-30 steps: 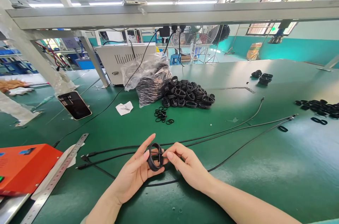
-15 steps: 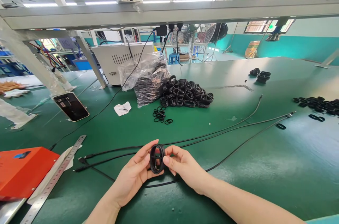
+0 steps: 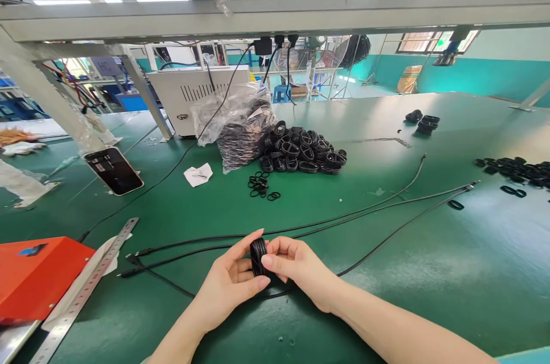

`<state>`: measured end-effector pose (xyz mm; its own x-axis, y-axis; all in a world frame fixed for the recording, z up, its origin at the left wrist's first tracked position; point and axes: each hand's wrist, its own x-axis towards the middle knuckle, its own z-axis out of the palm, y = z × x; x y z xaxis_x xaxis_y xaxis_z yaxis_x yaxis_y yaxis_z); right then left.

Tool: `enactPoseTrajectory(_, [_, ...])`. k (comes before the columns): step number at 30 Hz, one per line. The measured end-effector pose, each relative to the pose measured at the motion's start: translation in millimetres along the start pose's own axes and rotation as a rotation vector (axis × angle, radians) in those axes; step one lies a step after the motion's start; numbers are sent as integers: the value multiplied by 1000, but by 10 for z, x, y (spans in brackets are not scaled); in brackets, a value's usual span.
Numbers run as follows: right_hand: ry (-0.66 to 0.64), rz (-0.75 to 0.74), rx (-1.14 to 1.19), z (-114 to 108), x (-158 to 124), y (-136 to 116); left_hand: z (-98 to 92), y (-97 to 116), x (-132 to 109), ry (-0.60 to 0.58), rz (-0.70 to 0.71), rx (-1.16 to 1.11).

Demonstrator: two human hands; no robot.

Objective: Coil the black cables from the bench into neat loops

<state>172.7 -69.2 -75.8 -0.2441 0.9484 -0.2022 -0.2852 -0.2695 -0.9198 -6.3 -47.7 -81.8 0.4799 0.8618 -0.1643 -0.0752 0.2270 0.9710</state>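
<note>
A small black coiled cable is held up between both hands, its wound side turned toward me. My left hand grips it from the left, fingers above and behind and the thumb at its lower edge. My right hand pinches its right side between thumb and fingers. Beneath the hands, long straight black cables stretch across the green table, with their plug ends at the left. One black rubber ring lies beside the cables' far right ends.
Coiled black cables are heaped beside a plastic bag. Small rings lie in front, and more black rings at the right. A steel ruler, an orange box and a phone occupy the left.
The coil has turned from showing its open loop to showing its wound side. My left thumb has shifted down to its lower edge, while my right hand stays nearly in place.
</note>
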Motion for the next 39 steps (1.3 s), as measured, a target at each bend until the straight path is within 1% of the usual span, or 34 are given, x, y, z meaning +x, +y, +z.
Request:
enactPoseTrajectory(4, [14, 22, -64, -16, -8, -45, -8, 13, -14, -6, -23, 55])
enactPoseTrajectory(8, [33, 48, -90, -48, -10, -55, -3, 86, -40, -64, -63, 104])
enactPoseTrajectory(13, [-17, 95, -21, -104, 35, 10, 3, 150, -66, -143, -95, 93])
enactPoseTrajectory(17, [-33, 107, 11, -108, 50, 20, 0, 164, -73, -166, -103, 103])
enactPoseTrajectory(24, [15, 113, -71, -93, 43, 11, -55, 100, -38, -205, -97, 156])
enactPoseTrajectory(29, [44, 148, -38, -83, 50, -4, -99, 33, 3, -261, -89, 152])
enactPoseTrajectory(33, [41, 136, -16, -66, 38, -12, -77, 60, 7, -243, -72, 129])
enactPoseTrajectory(39, [-24, 81, -92, -98, 58, -10, -23, 132, -32, -181, -70, 80])
